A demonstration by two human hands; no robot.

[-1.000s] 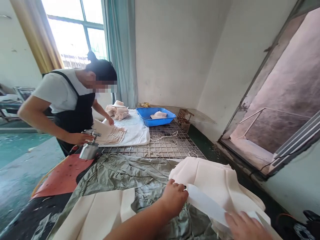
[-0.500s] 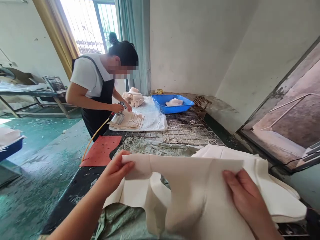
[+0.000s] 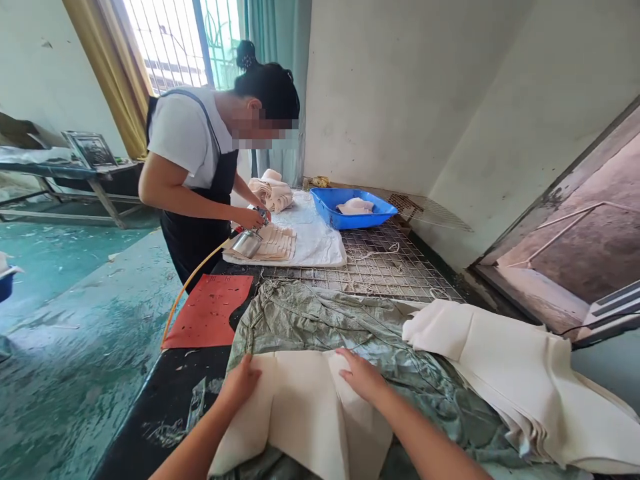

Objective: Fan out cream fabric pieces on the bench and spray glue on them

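Note:
A cream, creased cut piece of thick soft sheet (image 3: pixel 305 407) hangs down over the green cloth directly before me. Its upper left corner is pinched in my left hand (image 3: pixel 243 383). My right hand (image 3: pixel 363 377) grips the upper edge farther right, with thumb and fingers on the sheet. The lower part spreads toward me and runs out of view at the bottom. To the right lies a stack of similar cream pieces (image 3: pixel 505 360), their layered edges showing, apart from my hands.
Crumpled green cloth (image 3: pixel 320 310) covers the near table. A red sheet (image 3: pixel 207 313) lies left. Beyond, a co-worker (image 3: pixel 193 160) holds a spray gun (image 3: pixel 250 240) with a yellow hose over layered pieces. A blue tray (image 3: pixel 330 213) stands on wire mesh (image 3: pixel 400 267).
The cream piece has come down toward the green cloth, and my hands are closer together. My right hand has moved left along it. More of the cloth and stack shows.

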